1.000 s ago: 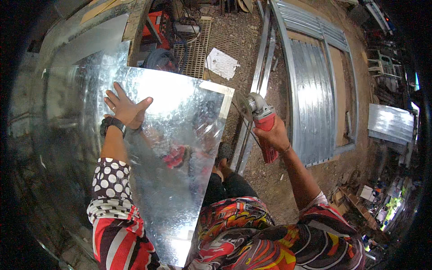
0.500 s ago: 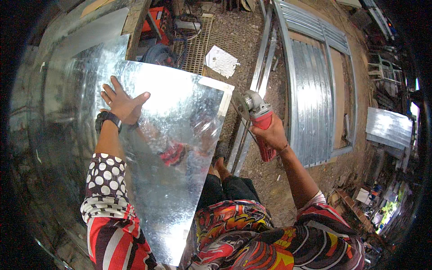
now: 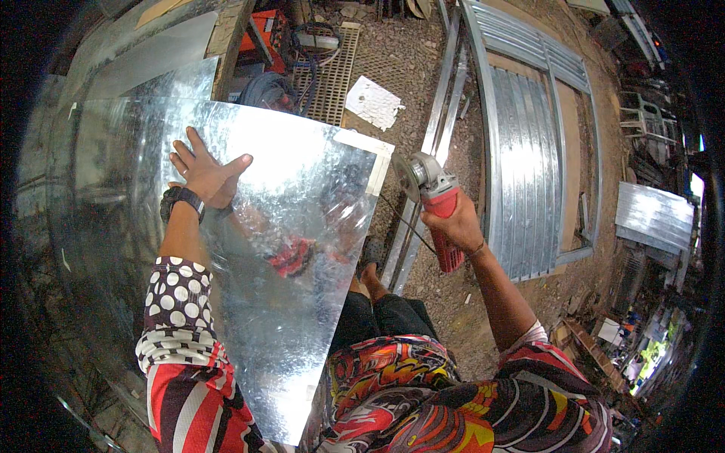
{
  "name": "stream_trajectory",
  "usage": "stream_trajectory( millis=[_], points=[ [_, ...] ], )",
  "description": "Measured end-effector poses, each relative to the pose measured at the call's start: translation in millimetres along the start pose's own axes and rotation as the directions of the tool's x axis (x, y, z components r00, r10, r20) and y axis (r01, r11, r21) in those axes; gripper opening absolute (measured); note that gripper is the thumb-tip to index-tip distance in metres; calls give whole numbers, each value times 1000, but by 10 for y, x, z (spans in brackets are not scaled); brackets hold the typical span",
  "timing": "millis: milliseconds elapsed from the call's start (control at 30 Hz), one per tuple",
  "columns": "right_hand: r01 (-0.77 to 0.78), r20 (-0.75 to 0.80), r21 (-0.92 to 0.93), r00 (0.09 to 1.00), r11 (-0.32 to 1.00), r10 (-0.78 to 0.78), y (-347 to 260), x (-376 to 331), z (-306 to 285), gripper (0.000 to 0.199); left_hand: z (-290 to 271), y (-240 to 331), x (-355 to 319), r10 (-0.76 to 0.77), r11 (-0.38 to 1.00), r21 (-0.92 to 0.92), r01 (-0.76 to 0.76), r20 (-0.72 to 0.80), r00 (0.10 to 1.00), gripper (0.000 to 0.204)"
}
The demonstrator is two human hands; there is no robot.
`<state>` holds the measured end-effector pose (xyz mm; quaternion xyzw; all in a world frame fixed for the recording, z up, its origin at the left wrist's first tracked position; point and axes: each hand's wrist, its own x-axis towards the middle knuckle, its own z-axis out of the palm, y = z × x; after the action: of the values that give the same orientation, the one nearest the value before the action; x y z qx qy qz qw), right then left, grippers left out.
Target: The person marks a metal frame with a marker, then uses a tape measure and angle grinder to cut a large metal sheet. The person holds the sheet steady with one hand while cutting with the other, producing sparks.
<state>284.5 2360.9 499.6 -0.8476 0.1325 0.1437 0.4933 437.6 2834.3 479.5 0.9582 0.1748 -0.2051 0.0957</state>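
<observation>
1. Barely anything has moved since half a second ago; my left grip [image 3: 208, 181] stays flat, fingers apart, on the shiny metal sheet [image 3: 257, 332].
2. Gravelly floor [image 3: 411, 60] shows beyond it.
3. My right grip [image 3: 455, 223] is clamped on a red-and-grey angle grinder [image 3: 439, 202], near the sheet's pale-edged corner.
4. Farther right lies a ribbed metal panel [image 3: 527, 166]; a dark coil [image 3: 266, 92] and slatted grate [image 3: 331, 87] sit past the sheet.
</observation>
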Motion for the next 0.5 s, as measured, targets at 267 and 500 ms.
stream_trajectory(
  millis=[267,500],
  points=[
    [26,-24,-111,999,994,-29,71,7,-13,50,23,-27,18,32,998,-51,-33,-17,999,160],
    [-1,-23,-133,1000,991,-3,62,26,-19,50,21,-21,32,10,1000,-16,-10,-17,1000,161]
  ],
)
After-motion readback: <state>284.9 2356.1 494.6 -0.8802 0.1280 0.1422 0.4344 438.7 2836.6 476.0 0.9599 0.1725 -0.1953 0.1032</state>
